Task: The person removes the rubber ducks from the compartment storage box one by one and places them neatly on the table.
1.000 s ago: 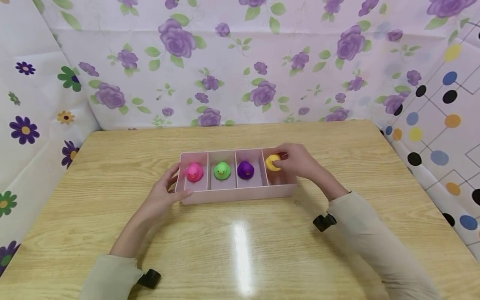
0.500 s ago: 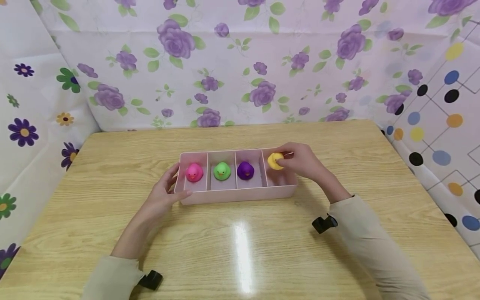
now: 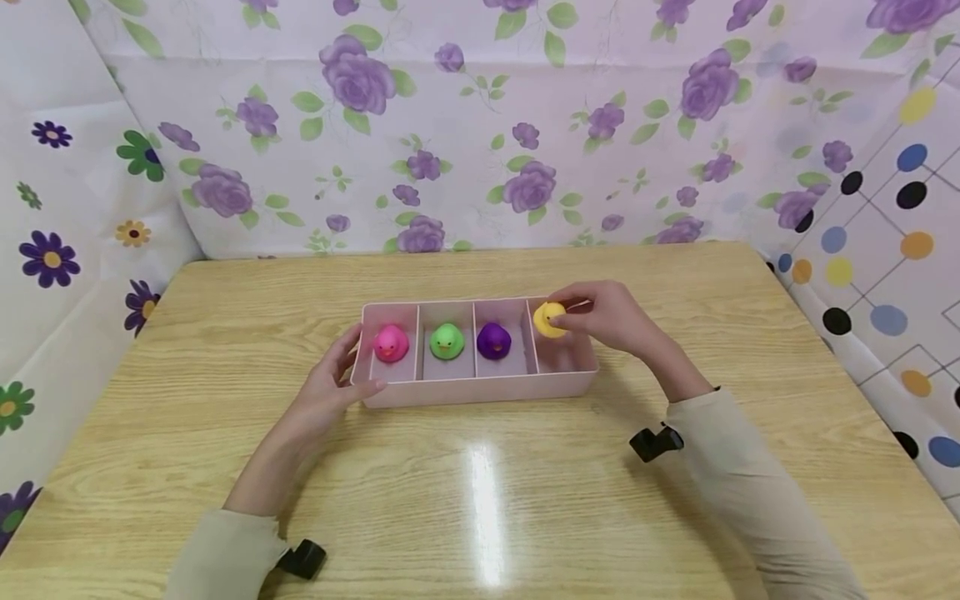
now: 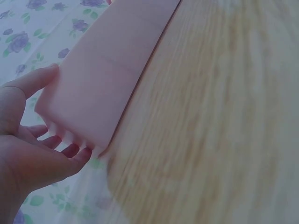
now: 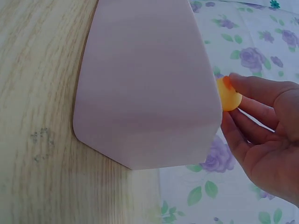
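A long pink box (image 3: 480,390) with compartments in a row sits mid-table. A pink rubber duck (image 3: 391,342), a green rubber duck (image 3: 447,341) and a purple rubber duck (image 3: 494,341) each occupy one compartment, from the left. At the rightmost compartment, my right hand (image 3: 609,317) pinches a yellow rubber duck (image 3: 551,319) between thumb and fingers. In the right wrist view, the yellow duck (image 5: 229,97) shows above the box's rim. My left hand (image 3: 326,387) grips the box's left end, thumb on the front rim; in the left wrist view its fingertips (image 4: 84,154) meet the end wall.
The wood-grain table (image 3: 405,483) stretches around the box, with a bright light reflection in front. A purple-flowered cloth (image 3: 480,150) hangs along the back edge, and patterned cloths flank both sides. Small black cameras (image 3: 656,442) are strapped at both wrists.
My right hand and the yellow duck have shifted slightly up and right in the head view, still over the last compartment. The left hand and the other ducks keep their places.
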Action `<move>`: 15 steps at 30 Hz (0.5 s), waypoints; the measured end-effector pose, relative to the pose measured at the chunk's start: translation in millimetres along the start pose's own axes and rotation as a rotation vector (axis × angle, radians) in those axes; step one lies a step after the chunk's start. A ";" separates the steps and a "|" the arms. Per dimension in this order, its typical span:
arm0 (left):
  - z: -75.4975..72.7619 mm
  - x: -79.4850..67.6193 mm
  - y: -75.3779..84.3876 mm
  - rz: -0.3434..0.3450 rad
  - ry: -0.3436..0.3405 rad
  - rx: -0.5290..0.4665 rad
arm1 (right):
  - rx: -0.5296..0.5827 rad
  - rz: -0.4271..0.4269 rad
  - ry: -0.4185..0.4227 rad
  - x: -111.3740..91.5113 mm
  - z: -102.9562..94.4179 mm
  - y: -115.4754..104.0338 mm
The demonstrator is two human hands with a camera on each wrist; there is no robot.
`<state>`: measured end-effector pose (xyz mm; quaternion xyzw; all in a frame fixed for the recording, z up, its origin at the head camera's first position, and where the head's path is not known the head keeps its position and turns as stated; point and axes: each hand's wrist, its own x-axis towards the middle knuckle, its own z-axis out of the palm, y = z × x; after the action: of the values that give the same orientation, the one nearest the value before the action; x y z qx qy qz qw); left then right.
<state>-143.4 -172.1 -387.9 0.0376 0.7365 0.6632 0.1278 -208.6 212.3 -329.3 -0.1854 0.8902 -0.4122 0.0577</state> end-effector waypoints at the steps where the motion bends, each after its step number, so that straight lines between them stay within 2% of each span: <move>1: -0.2 0.1 -0.1 0.000 -0.001 0.000 | -0.003 -0.006 -0.004 0.0 -0.8 -0.2; 15: 0.2 2.1 -2.1 0.019 0.001 -0.007 | -0.066 -0.085 0.011 -1.5 -14.5 -2.6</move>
<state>-145.1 -171.7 -390.2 0.0438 0.7338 0.6670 0.1216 -210.2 221.7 -317.9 -0.2227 0.8948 -0.3859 0.0291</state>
